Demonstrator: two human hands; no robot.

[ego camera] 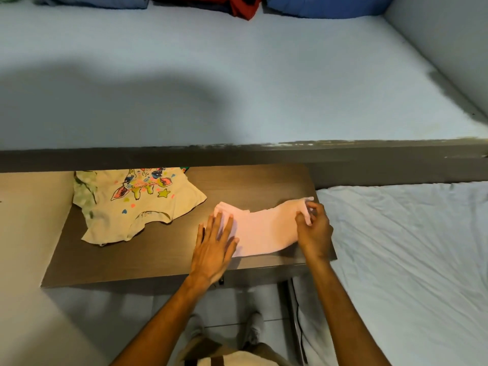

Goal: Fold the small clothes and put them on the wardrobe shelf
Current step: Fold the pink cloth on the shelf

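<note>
A pale pink garment (264,229) lies partly folded on the dark brown table (126,262). My left hand (214,245) rests flat on its left end, fingers spread, pressing it down. My right hand (314,228) pinches the garment's right end between thumb and fingers and lifts that edge slightly. A cream child's shirt with a colourful cartoon print (134,204) lies unfolded on the table to the left, partly under the shelf edge. The light blue wardrobe shelf (237,75) stretches above the table.
Folded clothes in blue (324,6), red (237,7) and grey-blue (92,1) sit at the back of the shelf. The shelf's dark front edge (237,154) overhangs the table. A bed with a white sheet (409,247) lies to the right.
</note>
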